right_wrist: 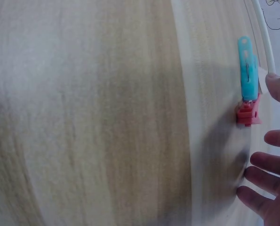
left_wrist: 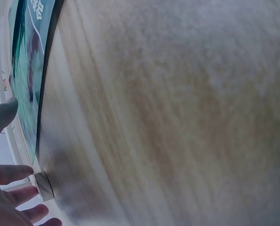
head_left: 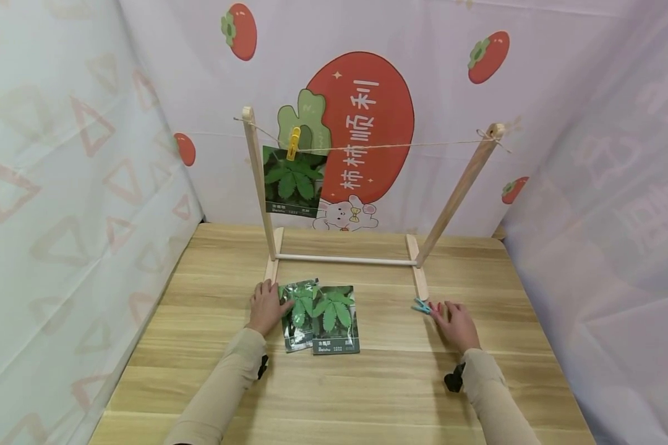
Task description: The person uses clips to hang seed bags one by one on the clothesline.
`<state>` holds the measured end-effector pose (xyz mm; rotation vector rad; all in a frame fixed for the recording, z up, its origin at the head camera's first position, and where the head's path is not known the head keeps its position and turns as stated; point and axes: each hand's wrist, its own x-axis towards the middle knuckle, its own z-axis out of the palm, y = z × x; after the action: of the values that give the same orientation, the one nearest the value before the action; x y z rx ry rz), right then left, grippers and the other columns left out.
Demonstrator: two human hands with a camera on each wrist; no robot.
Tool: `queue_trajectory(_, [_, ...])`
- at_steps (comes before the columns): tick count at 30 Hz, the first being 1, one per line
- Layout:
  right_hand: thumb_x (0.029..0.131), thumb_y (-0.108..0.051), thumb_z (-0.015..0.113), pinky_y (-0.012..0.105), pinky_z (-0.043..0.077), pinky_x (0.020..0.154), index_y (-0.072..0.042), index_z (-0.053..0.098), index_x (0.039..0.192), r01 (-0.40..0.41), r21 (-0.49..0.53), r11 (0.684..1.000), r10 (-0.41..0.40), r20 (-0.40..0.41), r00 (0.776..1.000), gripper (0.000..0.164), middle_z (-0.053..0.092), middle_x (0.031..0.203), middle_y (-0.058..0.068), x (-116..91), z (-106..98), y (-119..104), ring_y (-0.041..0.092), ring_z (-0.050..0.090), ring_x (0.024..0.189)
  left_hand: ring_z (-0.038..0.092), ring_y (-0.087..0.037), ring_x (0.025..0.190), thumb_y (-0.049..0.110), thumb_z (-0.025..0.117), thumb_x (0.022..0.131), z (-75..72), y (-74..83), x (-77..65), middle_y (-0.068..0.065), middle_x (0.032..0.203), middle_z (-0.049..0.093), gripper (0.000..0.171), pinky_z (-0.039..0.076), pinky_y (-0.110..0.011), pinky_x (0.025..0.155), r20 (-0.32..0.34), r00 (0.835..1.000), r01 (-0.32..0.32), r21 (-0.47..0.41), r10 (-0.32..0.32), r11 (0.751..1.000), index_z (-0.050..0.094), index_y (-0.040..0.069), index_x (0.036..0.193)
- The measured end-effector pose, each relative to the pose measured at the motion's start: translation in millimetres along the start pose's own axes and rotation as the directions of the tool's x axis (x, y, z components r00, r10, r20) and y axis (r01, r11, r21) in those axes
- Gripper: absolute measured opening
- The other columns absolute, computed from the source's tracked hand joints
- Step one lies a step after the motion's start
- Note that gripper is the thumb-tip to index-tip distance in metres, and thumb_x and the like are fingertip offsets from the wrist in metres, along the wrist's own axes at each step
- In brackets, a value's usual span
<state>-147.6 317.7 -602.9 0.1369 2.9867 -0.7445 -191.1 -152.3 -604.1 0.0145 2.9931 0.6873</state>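
Two green seed packets with leaf pictures lie on the wooden table; the right packet (head_left: 336, 321) overlaps the left packet (head_left: 298, 312). My left hand (head_left: 265, 307) is at the left packet's outer edge, thumb toward it and fingers loosely spread beside the stand's left foot (left_wrist: 44, 185). Beside the stand's right foot lie a blue clothespin (right_wrist: 248, 75) and a red clothespin (right_wrist: 248, 114). My right hand (head_left: 458, 324) is just right of them, its fingers apart; contact is unclear. A third packet (head_left: 292, 185) hangs from the string under a yellow clothespin (head_left: 293, 144).
A wooden stand has two uprights, the left post (head_left: 258, 185) and the right post (head_left: 459, 191), with string (head_left: 389, 146) tied between their tops. A white rod (head_left: 345, 259) joins them low down. Printed cloth (head_left: 440, 37) encloses the table (head_left: 389, 395) at the back and sides.
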Motion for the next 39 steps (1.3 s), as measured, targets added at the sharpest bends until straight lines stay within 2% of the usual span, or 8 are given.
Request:
queue_trajectory(10, [0.091, -0.030, 0.064, 0.061, 0.042, 0.096, 0.013, 0.055, 0.126, 0.008, -0.079, 0.997, -0.013, -0.060, 0.998, 0.056, 0.052, 0.125, 0.036, 1.1, 13.9, 6.3, 0.049, 0.049, 0.115, 0.029, -0.048, 0.138, 0.040, 0.073, 0.085, 0.3, -0.8, -2.4, -0.028, 0.149, 0.033, 0.071, 0.032, -0.064, 0.108, 0.001, 1.000, -0.014, 0.004, 0.014, 1.000, 0.051, -0.009, 0.131])
queue_trajectory(15, [0.090, -0.019, 0.065, 0.058, 0.045, 0.090, 0.016, 0.059, 0.119, -0.013, -0.063, 0.998, 0.005, -0.118, 0.993, 0.046, 0.055, 0.117, 0.033, -0.7, 13.7, 0.0, 0.047, 0.052, 0.107, 0.028, -0.050, 0.138, 0.040, 0.076, 0.083, 1.2, -1.4, -2.3, -0.028, 0.148, 0.035, 0.068, 0.032, -0.065, 0.107, -0.010, 1.000, -0.024, 0.012, 0.024, 1.000, 0.055, -0.006, 0.129])
queue_trajectory(19, [0.091, -0.013, 0.061, 0.057, 0.045, 0.091, 0.015, 0.060, 0.119, -0.050, -0.047, 0.998, 0.044, -0.123, 0.991, 0.039, 0.055, 0.116, 0.031, 0.0, 12.1, -1.3, 0.045, 0.052, 0.106, 0.026, -0.051, 0.139, 0.038, 0.079, 0.080, -0.2, -1.1, -1.9, -0.029, 0.147, 0.035, 0.069, 0.032, -0.067, 0.107, 0.000, 1.000, -0.030, 0.011, 0.030, 0.999, 0.055, -0.004, 0.129])
queue_trajectory(26, [0.090, -0.008, 0.058, 0.055, 0.046, 0.090, 0.015, 0.058, 0.122, -0.104, -0.053, 0.993, 0.099, -0.095, 0.991, 0.039, 0.054, 0.116, 0.030, 3.6, 12.4, 2.0, 0.042, 0.053, 0.104, 0.021, -0.051, 0.141, 0.030, 0.085, 0.073, -3.8, -0.2, 0.8, -0.029, 0.149, 0.033, 0.070, 0.028, -0.067, 0.109, 0.012, 1.000, -0.006, -0.062, 0.007, 0.998, 0.055, -0.003, 0.128])
queue_trajectory(30, [0.088, -0.011, 0.060, 0.054, 0.045, 0.088, 0.014, 0.059, 0.121, -0.099, -0.071, 0.993, 0.091, -0.108, 0.990, 0.042, 0.055, 0.114, 0.031, 6.7, 12.7, -1.9, 0.042, 0.054, 0.102, 0.022, -0.050, 0.142, 0.023, 0.085, 0.074, -4.9, -2.0, 2.6, -0.028, 0.149, 0.035, 0.060, 0.028, -0.067, 0.109, -0.007, 1.000, 0.003, -0.106, -0.004, 0.994, 0.057, -0.002, 0.122])
queue_trajectory(33, [0.088, -0.014, 0.061, 0.054, 0.043, 0.090, 0.013, 0.059, 0.122, -0.107, -0.069, 0.992, 0.098, -0.113, 0.989, 0.043, 0.055, 0.115, 0.032, 8.2, 12.1, -6.8, 0.045, 0.051, 0.104, 0.030, -0.048, 0.139, 0.019, 0.082, 0.077, -5.9, -3.5, 2.9, -0.026, 0.144, 0.043, 0.046, 0.031, -0.066, 0.108, -0.051, 0.999, -0.012, -0.119, 0.006, 0.993, 0.061, -0.001, 0.113])
queue_trajectory(36, [0.090, -0.019, 0.064, 0.055, 0.042, 0.091, 0.012, 0.059, 0.123, -0.125, -0.066, 0.990, 0.117, -0.115, 0.986, 0.045, 0.054, 0.116, 0.033, 8.7, 11.5, -10.6, 0.046, 0.049, 0.106, 0.042, -0.045, 0.129, 0.016, 0.080, 0.080, -7.5, -4.1, 3.6, -0.024, 0.129, 0.055, 0.034, 0.038, -0.059, 0.105, -0.090, 0.996, -0.015, -0.148, 0.002, 0.989, 0.063, 0.001, 0.106])
queue_trajectory(39, [0.092, -0.024, 0.066, 0.054, 0.041, 0.091, 0.010, 0.059, 0.124, -0.129, -0.070, 0.989, 0.120, -0.118, 0.986, 0.047, 0.054, 0.117, 0.032, 9.6, 11.6, -12.6, 0.046, 0.049, 0.107, 0.056, -0.038, 0.110, 0.011, 0.078, 0.081, -8.7, -4.4, 4.9, -0.019, 0.110, 0.064, 0.028, 0.047, -0.050, 0.095, -0.090, 0.995, 0.009, -0.243, -0.031, 0.970, 0.063, 0.001, 0.103])
